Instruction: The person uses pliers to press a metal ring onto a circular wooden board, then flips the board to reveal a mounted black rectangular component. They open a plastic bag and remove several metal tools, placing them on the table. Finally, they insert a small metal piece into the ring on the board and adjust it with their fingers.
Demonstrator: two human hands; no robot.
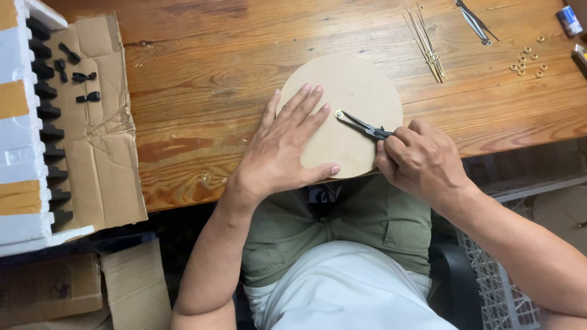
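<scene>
Wooden planks make up the counter (202,85), and a round brown disc (351,116) lies at its near edge, slightly overhanging toward the person's lap. The left hand (284,146) is spread flat and wide on the disc's left half, fingers fanned, pinning it down. The right hand (419,160) is closed around the dark handles of a plier-like tool (361,125), whose tip meets a small brass ring (338,113) near the disc's middle.

To do this well, I judge the flat hand should press firmly so the disc cannot turn or tip off the edge, with its fingertips kept clear of the tip. The tool should stay low and steady, squeezed evenly, so the ring seats square.

More rings (527,61) and thin metal rods (425,43) lie well apart at the far right; black parts (79,76) rest on cardboard (104,153) at left.
</scene>
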